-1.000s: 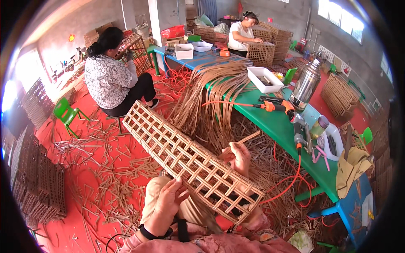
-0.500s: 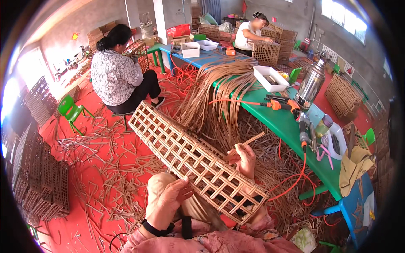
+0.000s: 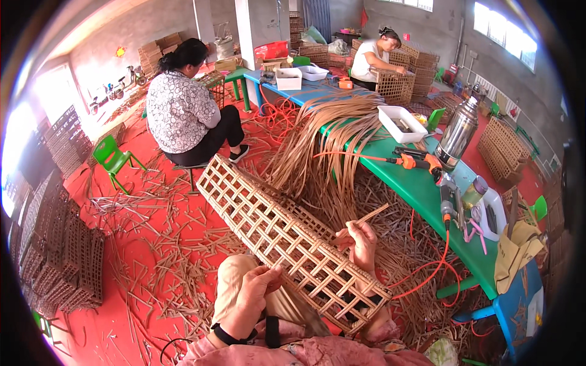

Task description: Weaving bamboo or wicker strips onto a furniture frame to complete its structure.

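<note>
A long, openwork woven basket [image 3: 287,238] in tan strips lies aslant over my lap, its far end pointing up and left. My left hand [image 3: 253,296] is closed at its near lower edge, thumb on the rim and the other fingers partly hidden. Beyond the far side, my right hand [image 3: 361,244] pinches a narrow flat strip [image 3: 373,213] whose free end sticks out up and to the right. The basket's lattice partly covers my right wrist.
At right, a green table [image 3: 397,174] bears a steel flask [image 3: 458,134], a cordless tool [image 3: 447,195] and a white tray [image 3: 401,123]. Long brown strips [image 3: 329,158] hang over its edge. Strip scraps litter the red floor [image 3: 137,256]. Stacked baskets [image 3: 58,250] stand left; two people work farther back.
The whole view has shifted slightly, so the room sits a little farther right and lower. Both hands keep nearly the same places on the basket and strip.
</note>
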The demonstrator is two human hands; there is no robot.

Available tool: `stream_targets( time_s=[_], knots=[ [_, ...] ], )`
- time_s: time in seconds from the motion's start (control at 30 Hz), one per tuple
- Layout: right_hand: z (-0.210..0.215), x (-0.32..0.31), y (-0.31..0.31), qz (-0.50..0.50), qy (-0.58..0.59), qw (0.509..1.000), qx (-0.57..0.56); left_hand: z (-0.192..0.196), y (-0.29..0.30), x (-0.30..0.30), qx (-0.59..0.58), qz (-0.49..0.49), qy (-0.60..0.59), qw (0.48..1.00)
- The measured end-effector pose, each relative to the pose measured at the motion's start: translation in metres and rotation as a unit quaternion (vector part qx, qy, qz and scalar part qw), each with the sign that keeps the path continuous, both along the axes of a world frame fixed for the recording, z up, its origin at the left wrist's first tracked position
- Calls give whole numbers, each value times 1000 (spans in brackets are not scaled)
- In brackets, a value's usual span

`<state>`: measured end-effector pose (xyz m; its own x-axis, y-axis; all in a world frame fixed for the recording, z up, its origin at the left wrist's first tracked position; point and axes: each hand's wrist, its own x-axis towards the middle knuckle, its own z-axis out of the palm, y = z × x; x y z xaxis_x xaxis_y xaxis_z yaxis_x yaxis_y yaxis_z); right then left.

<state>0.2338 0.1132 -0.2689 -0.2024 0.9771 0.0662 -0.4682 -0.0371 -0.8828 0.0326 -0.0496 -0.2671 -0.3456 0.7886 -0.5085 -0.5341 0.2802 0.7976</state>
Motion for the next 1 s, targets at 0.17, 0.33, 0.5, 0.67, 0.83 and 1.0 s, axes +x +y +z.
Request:
stream_targets(
  time_s=[0.17,0.33,0.5,0.67,0.83,1.0],
  knots=[
    [5,5,-1,49,10,999,15,3,2,0,-20,-1,-47,999],
    [9,15,6,129,69,989,-19,-17,2,-11,-2,-40,-123,992],
    [17,9,23,171,31,982,-80,-33,3,-20,7,-44,-179,983],
    [-14,7,42,160,2,977,-143,-32,4,-15,-22,-30,-213,976],
    [-10,-8,53,186,-29,974,-125,-33,-3,-16,-22,-32,-196,980],
    [-3,-14,56,165,-36,980,-108,-22,4,-11,-40,-31,-172,984]
  ],
)
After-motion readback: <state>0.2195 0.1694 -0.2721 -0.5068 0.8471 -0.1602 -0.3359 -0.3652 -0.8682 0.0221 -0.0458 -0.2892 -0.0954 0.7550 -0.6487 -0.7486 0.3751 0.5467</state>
